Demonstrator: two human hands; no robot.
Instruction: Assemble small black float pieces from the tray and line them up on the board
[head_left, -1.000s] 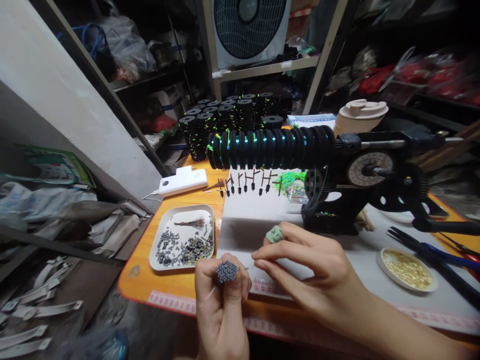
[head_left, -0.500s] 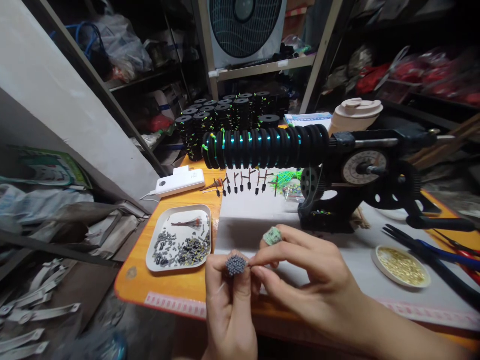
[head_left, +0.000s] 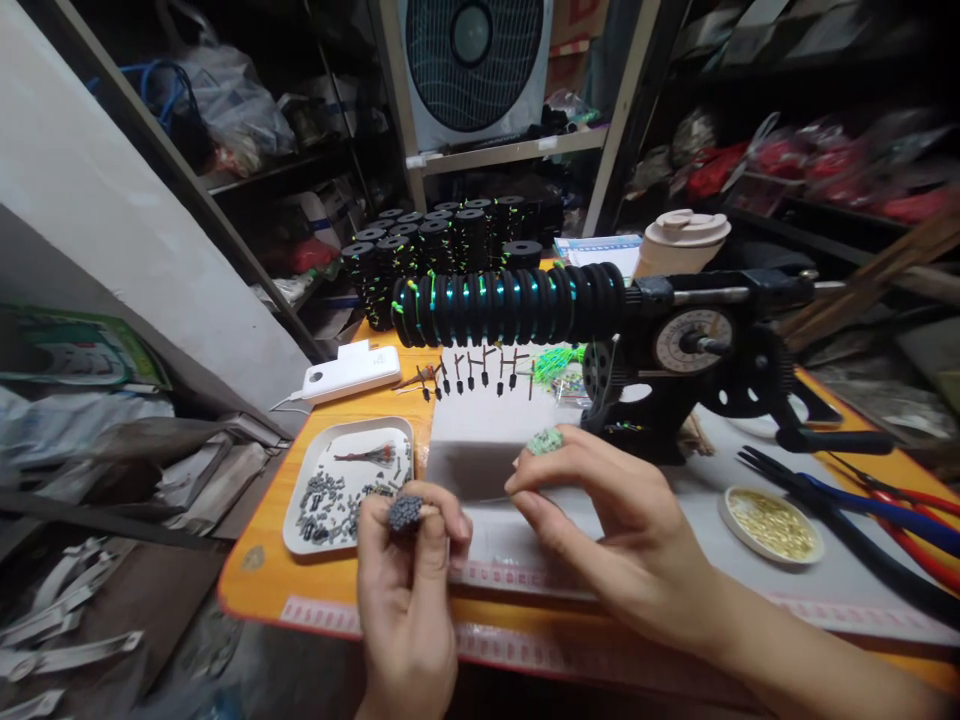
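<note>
My left hand is closed around a bundle of thin dark grey rods, whose round ends face me. It is held over the front edge of the table, beside a white tray of small grey and black pieces. Thumb and index finger of my right hand are pinched together, apart from the bundle. A faint thin line seems to run left from their tips, too fine to name. Green wrapping covers one finger of this hand. In the tray also lies a tuft of fine strands with reddish ends.
Behind my hands stands a black hand-cranked winder carrying a row of black spools. Small stemmed pieces hang before it. Rightward are a dish of gold bits and pliers. A white power bank lies left.
My hands have moved apart. The left, with the bundle, has shifted left toward the tray; the right has drawn away, still pinched. The view has turned slightly right.
</note>
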